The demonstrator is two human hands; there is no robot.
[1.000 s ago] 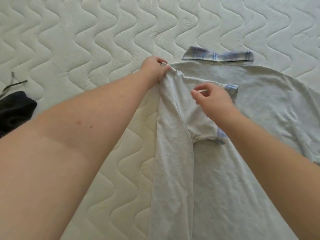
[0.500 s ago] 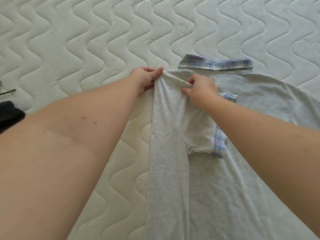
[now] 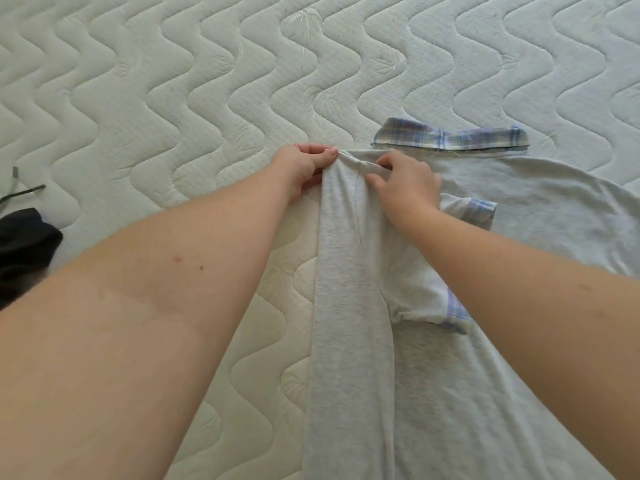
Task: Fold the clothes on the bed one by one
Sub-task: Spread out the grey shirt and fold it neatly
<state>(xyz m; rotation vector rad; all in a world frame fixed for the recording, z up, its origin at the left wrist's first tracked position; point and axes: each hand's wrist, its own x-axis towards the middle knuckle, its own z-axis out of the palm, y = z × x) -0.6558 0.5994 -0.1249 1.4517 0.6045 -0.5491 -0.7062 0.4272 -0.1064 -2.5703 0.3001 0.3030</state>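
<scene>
Both hands pinch the top of a folded-in edge on a grey shirt (image 3: 433, 393) lying on a quilted mattress (image 3: 156, 98).

The shirt lies flat in the centre and right of the frame, its long axis running from the bottom edge up to the plaid collar (image 3: 450, 140) at upper centre-right, so the neck points away from the camera. Its left side is folded inward as a long strip, with the plaid-cuffed sleeve (image 3: 415, 292) lying across the body. The left hand (image 3: 301, 168) has its fingers curled, thumb pinching the strip's upper corner. The right hand (image 3: 405, 181), just beside it, has its fingers curled onto the same top fold. A dark garment (image 3: 24, 244) lies at the left edge on the white wavy-stitched mattress.
</scene>
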